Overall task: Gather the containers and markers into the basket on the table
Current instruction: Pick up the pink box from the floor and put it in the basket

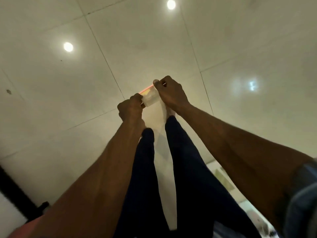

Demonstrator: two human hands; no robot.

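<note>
Right now I see both hands low over the tiled floor point(51, 100), gripping one clear container point(151, 97) between them: left hand point(131, 108) curled on its 8 o'clock end, right hand point(171, 93) pinching its 2 o'clock end. Dark trouser legs point(185, 169) hang below.

A container point(151, 97) sits between the left hand point(131, 108) and right hand point(171, 94).

Bent over the tiled floor point(51, 83), my left hand point(131, 109) and right hand point(171, 93) both grip a clear container point(151, 98).
</note>
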